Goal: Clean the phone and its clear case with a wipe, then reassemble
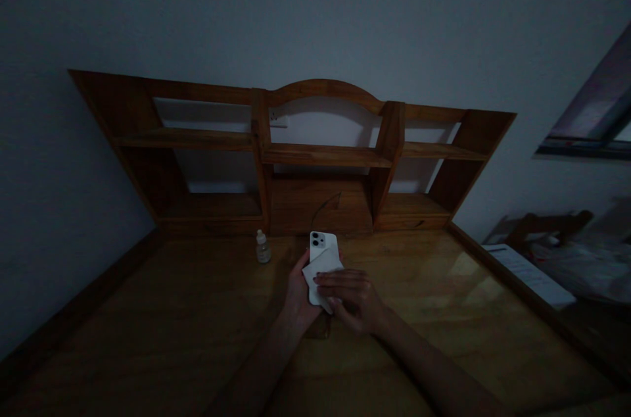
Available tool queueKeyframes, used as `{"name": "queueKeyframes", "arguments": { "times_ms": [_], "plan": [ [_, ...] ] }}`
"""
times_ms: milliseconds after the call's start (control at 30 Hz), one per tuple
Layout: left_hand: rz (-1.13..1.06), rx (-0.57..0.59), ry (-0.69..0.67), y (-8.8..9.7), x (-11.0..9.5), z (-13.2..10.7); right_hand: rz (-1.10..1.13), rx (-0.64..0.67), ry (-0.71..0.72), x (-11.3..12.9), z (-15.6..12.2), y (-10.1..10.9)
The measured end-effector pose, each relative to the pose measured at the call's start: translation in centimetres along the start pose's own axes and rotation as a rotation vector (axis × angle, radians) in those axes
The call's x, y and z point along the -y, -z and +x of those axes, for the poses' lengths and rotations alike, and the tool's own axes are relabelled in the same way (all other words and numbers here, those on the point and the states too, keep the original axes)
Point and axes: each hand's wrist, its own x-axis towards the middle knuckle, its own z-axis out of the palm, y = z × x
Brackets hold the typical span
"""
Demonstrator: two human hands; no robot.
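A left hand (297, 289) holds a white phone (330, 243), camera side up, its fingers curled round the edges, while a right hand (352, 298) lays nearly straight fingers on a white sheet (323, 266), paper or cloth, across the phone's back; whether the thumb pinches the sheet cannot be told. Even, light pressure and a firm cradle below would likely serve best, with the sheet kept flat. The phone is above a wooden desk (197, 312), near a small dropper bottle (263, 250), before a wooden shelf (325, 155).
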Motion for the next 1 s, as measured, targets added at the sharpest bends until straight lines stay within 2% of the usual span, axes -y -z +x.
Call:
{"name": "queueKeyframes", "arguments": {
  "times_ms": [300, 667, 833, 1000],
  "plan": [
    [-0.057, -0.013, 0.014, -0.32, -0.02, -0.14, -0.058, 0.052, -0.017, -0.05, -0.02, 0.01],
    [-0.011, 0.011, 0.011, 0.11, 0.01, -0.10, 0.002, -0.012, 0.024, 0.02, -0.03, -0.09],
    [-0.032, -0.001, 0.004, 0.06, -0.09, -0.08, -0.069, 0.060, -0.044, -0.09, 0.10, -0.11],
    [-0.009, -0.016, 0.000, 0.30, -0.10, 0.06, -0.066, 0.084, -0.041, -0.12, 0.22, -0.13]
  ]
}}
